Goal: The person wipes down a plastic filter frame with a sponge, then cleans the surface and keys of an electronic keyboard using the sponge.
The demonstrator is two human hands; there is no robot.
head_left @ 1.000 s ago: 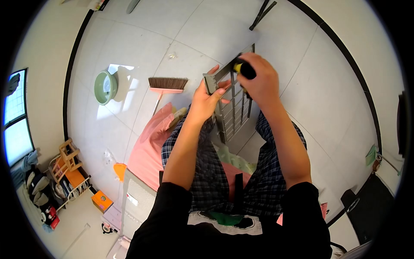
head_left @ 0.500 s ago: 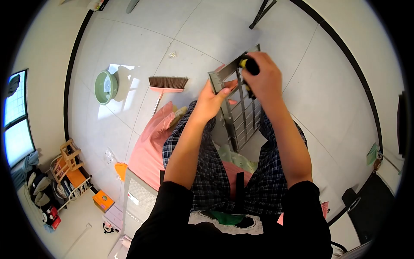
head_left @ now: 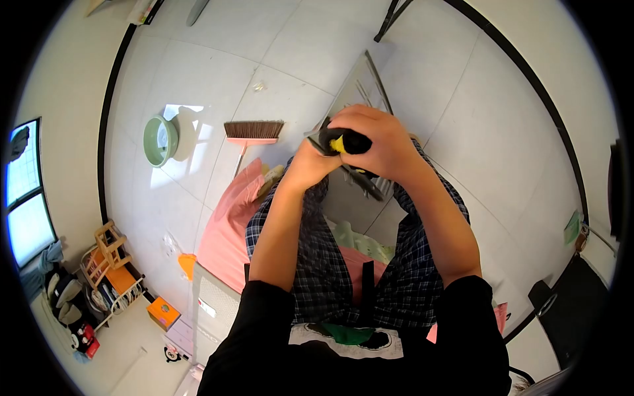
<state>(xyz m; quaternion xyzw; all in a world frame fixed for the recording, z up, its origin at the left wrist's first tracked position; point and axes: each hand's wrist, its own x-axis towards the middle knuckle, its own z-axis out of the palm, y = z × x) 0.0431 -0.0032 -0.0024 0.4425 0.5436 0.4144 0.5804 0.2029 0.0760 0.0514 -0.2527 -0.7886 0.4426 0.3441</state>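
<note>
My left hand (head_left: 309, 166) grips the near left corner of a grey metal frame with bars (head_left: 355, 79), held tilted above the floor between my knees. A black tool with yellow parts (head_left: 342, 143) is in my right hand (head_left: 382, 142), whose fingers wrap around it. The tool lies over the frame's near corner, close to my left hand. Its working end is hidden, so its exact kind does not show. Much of the frame is covered by my hands, and its bars are blurred.
A broom (head_left: 254, 131) with a pink head lies on the tiled floor to the left, beyond pink cloth (head_left: 231, 198). Farther left stands a green basin (head_left: 160, 140). Dark metal legs (head_left: 389, 20) stand at the top. A black chair (head_left: 561, 317) is at lower right.
The frame has turned in my hands, its barred part swinging away from my lap toward the upper right. My right hand and the tool have moved down and left, nearer my left hand.
</note>
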